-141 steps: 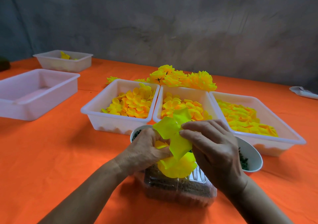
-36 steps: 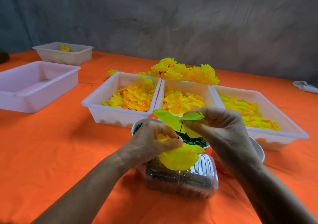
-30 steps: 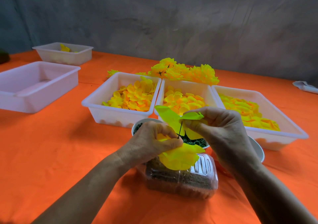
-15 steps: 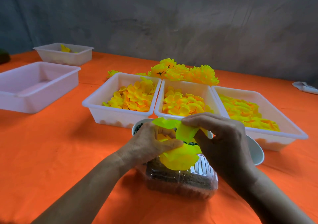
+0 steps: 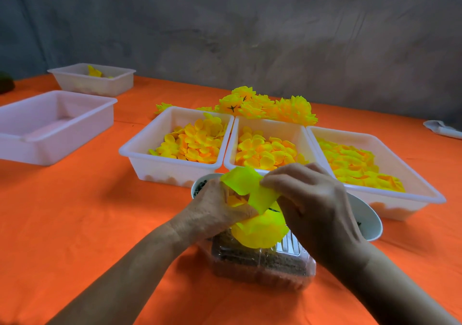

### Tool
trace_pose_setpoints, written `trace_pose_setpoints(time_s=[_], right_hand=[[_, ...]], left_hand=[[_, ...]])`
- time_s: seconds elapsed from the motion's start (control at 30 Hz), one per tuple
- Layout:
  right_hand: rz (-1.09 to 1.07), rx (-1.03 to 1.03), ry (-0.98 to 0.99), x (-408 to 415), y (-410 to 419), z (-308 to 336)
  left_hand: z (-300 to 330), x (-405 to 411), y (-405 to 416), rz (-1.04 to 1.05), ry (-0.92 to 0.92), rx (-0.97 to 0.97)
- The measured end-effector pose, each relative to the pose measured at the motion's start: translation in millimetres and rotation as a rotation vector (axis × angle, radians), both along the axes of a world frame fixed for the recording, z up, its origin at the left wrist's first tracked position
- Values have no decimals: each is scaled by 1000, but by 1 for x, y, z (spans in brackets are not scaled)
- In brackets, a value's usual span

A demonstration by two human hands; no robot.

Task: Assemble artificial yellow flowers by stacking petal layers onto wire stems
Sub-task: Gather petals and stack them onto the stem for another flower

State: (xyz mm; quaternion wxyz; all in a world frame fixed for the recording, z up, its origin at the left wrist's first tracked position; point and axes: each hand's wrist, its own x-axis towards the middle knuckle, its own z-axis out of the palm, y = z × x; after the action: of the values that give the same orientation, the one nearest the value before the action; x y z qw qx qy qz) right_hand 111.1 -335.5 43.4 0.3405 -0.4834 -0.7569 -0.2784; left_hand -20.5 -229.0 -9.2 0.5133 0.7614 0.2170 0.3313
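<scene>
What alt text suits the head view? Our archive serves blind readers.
Two hands, left hand and right hand, grip a yellow petal layer above a clear box; three white trays of petals sit behind on an orange table.

My orange table [image 5: 62,224] carries five white trays [image 5: 172,167], two bowls [image 5: 370,222], a clear box [image 5: 260,269], finished flowers [image 5: 270,107].

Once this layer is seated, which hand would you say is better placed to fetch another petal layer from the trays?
Probably the right hand: it only pinches the top petal layer, and the middle tray lies just beyond it. The left hand grips the flower, so it should hold on.
</scene>
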Motion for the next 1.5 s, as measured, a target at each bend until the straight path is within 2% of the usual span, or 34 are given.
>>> trace_pose_setpoints(time_s=[0.1,0.2,0.27,0.33,0.8,0.97,1.17,1.33,1.5], right_hand=[[24,-216,532,-1,2,2],[251,-500,1126,-2,7,3],[303,-612,1365,-1,9,5],[262,-651,1405,0,10,5],[305,-599,1357,-5,10,8],[297,-555,1269,-3,9,8],[118,-407,845,2,8,6],[21,-273,620,-1,7,5],[-14,-59,-33,1,4,5]], left_hand=[[-4,-1,2,83,58,116],[-3,-2,0,85,54,151],[-1,-3,-1,70,72,181],[-1,-4,1,67,83,176],[0,-5,0,57,76,163],[0,-3,-2,62,63,82],[-3,-4,0,70,76,45],[-5,-3,-1,67,85,-23],[-4,-2,0,65,1,-11]])
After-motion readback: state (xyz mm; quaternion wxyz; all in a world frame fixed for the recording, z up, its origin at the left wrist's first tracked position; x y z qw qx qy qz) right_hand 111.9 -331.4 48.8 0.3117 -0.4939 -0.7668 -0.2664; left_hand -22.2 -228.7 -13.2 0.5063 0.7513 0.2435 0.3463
